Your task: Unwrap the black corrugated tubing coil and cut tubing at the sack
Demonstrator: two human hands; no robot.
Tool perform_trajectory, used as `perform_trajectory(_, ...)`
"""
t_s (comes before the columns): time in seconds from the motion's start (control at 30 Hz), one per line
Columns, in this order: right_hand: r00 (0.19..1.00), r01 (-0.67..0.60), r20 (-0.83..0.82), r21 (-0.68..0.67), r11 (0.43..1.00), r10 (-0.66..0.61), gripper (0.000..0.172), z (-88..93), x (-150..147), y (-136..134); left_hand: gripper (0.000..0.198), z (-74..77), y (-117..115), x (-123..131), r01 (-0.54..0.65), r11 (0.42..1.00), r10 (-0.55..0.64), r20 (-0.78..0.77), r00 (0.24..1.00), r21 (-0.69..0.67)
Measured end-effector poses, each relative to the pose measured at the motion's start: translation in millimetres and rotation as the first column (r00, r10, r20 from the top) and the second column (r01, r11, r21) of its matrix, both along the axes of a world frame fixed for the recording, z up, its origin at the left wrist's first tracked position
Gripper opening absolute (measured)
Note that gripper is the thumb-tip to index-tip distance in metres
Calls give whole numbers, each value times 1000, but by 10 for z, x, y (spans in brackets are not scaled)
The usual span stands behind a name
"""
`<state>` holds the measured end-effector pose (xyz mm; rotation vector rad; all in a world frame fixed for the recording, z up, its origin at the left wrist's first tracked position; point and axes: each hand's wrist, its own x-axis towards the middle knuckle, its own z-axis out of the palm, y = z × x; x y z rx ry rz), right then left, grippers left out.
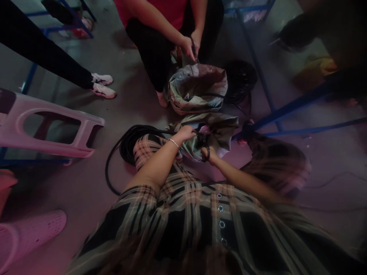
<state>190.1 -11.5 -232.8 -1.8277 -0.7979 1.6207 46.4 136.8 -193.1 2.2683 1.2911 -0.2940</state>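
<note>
Head view: cable point(125, 147), led over the sack point(226, 126), is pinched by the left hand point(187, 133), a dark tool point(207, 152) is gripped by the right hand point(211, 156), and much coiled length outside seems left to be handled.

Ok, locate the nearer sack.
In the head view, the nearer sack sits just right of centre, by the left hand and right hand, just this side of the farther sack.
</note>
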Motion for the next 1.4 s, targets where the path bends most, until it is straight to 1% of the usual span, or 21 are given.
perform_trajectory(0.1, 999, 28, -27, -66, 997, -30, 12, -16, 9, 14, 36, 28, 13, -2, -28, 999, 28, 16, 999, 34)
perform_trajectory(0.2, 998, -14, -62, -91, 996, 9, 13, -55, 6, 25, 36, 47, 10, 10, -41, 998, 39, 39, 998, 42)
perform_trajectory(0.33, 996, -60, -76, -56, 997, 56, 11, -122, -2, 22, 34, 36, -15, 35, -41, 999, 40, 57, 998, 28)
perform_trajectory(0.57, 997, -60, -49, 18, 998, 61, 14, -208, 22, 13, 33, 55, -62, 58, -13, 1000, 14, 108, 994, -7)
perform_trajectory(0.8, 995, -86, -38, 32, 996, 87, 16, -191, 51, 17, 31, 59, -84, 85, 15, 1000, -12, 144, 989, -17)
perform_trajectory(1.0, 996, -84, -16, 10, 996, 84, 15, -260, 58, 27, 30, 18, -77, 82, 21, 1000, -19, 158, 987, -13)
perform_trajectory(1.1, 995, -96, -6, 21, 995, 96, 15, -230, 56, 24, 30, 10, -78, 83, 19, 1000, -14, 159, 987, -25)
perform_trajectory(1.23, 998, -65, -1, 1, 998, 65, 14, -93, 38, 14, 32, 0, -73, 72, 47, 999, -42, 188, 981, -23)
perform_trajectory(1.3, 999, -43, -27, -11, 999, 43, 13, -44, 30, 16, 34, -18, -56, 50, 71, 997, -66, 194, 979, -15)
perform_trajectory(1.4, 997, 34, -65, -39, 999, -36, 11, -43, 36, 35, 39, -51, -11, -6, 76, 997, -77, 129, 989, 13)
